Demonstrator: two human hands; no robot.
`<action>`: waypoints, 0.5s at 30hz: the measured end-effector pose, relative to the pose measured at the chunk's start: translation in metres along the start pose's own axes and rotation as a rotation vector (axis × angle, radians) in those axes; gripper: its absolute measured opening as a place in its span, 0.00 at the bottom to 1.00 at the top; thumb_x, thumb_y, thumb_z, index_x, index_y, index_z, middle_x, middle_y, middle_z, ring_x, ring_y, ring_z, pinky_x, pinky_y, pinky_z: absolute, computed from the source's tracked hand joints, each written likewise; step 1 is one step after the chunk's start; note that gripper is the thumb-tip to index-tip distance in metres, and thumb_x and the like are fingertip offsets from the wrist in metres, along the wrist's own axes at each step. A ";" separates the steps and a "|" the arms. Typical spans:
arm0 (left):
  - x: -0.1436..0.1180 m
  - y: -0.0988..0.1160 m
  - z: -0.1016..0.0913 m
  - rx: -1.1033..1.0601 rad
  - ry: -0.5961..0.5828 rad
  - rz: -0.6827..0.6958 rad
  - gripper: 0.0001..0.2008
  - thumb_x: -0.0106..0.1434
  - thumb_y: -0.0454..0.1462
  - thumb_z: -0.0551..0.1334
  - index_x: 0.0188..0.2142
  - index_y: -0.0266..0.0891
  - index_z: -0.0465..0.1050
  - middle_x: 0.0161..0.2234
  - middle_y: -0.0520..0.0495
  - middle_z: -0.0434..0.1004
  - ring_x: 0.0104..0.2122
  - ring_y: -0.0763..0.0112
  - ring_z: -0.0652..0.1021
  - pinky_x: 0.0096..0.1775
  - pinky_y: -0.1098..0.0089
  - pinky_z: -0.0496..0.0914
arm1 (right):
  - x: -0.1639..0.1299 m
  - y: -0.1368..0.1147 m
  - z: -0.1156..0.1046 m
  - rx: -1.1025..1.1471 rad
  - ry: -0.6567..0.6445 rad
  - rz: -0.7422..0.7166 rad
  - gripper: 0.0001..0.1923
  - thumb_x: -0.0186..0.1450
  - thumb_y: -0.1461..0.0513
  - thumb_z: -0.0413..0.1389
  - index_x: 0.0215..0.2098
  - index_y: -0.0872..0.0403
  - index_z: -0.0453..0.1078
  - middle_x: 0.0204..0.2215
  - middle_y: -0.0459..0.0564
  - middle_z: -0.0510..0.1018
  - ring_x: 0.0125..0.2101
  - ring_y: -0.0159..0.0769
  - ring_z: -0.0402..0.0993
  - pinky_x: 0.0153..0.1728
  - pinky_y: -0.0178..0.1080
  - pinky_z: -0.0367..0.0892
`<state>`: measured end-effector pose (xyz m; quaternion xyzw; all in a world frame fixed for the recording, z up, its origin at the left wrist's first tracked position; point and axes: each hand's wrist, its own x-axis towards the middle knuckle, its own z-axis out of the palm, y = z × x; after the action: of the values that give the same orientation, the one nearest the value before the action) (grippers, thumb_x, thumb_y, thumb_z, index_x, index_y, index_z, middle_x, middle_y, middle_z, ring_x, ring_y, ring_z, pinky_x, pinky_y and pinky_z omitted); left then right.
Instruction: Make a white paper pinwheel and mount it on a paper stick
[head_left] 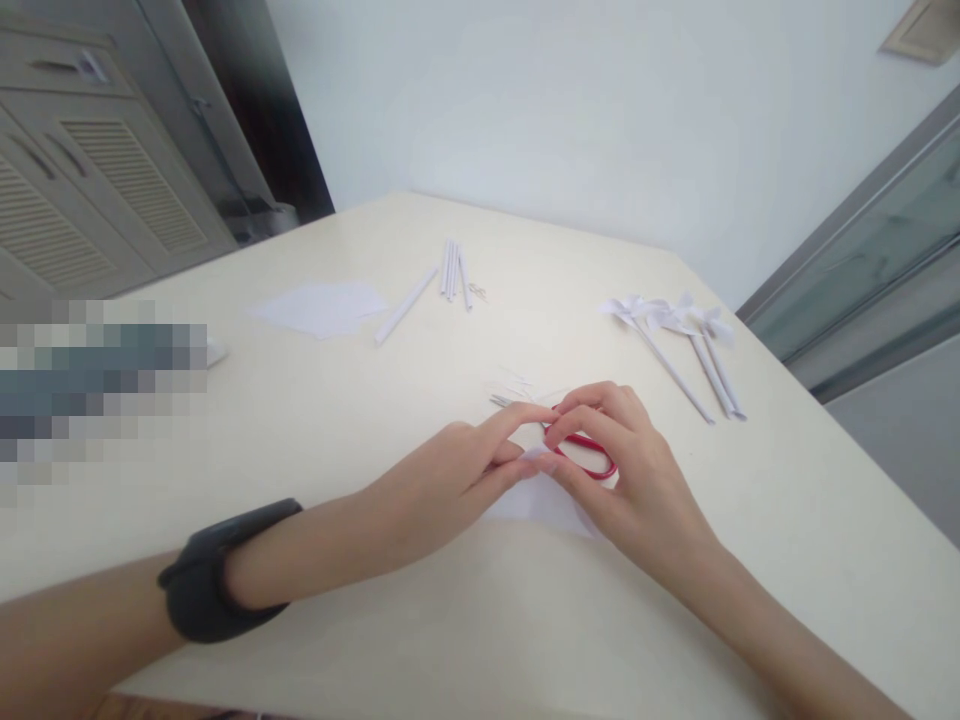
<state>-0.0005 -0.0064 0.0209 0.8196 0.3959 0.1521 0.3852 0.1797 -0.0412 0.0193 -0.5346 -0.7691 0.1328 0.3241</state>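
Observation:
Both hands meet over the front middle of the table, fingertips almost touching. My left hand [472,460], with a dark band on its wrist, pinches the upper edge of a white sheet of paper [544,505]. From the other side my right hand [619,440] closes thumb and fingers on the same paper, which hangs or lies below the fingertips. Just behind the fingers lie red-handled scissors [600,468], partly hidden by my right hand. Thin paper scraps [514,380] lie beyond the scissors' tips.
Several paper pinwheels [675,335] on rolled sticks lie at the right. White paper tubes [452,270] lie at the back, beside small metal-looking bits [478,292]. A stack of paper sheets [322,308] is left of them. A blurred-out object [97,375] sits far left.

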 end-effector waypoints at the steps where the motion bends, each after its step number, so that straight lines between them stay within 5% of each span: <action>1: 0.000 0.000 0.001 0.006 -0.013 0.001 0.17 0.68 0.42 0.49 0.55 0.49 0.57 0.24 0.57 0.72 0.24 0.72 0.69 0.29 0.73 0.58 | 0.000 0.000 0.001 0.010 -0.013 0.004 0.02 0.63 0.61 0.55 0.31 0.51 0.68 0.40 0.48 0.68 0.42 0.37 0.63 0.41 0.41 0.62; 15: 0.000 -0.003 0.003 0.040 -0.041 0.012 0.15 0.68 0.41 0.47 0.54 0.49 0.55 0.24 0.58 0.73 0.23 0.73 0.68 0.29 0.73 0.58 | 0.000 -0.001 0.002 0.165 -0.041 0.086 0.05 0.61 0.64 0.57 0.28 0.49 0.71 0.41 0.45 0.68 0.42 0.35 0.65 0.32 0.36 0.61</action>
<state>-0.0006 -0.0069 0.0165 0.8325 0.3858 0.1297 0.3759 0.1777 -0.0415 0.0182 -0.5359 -0.7383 0.2204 0.3452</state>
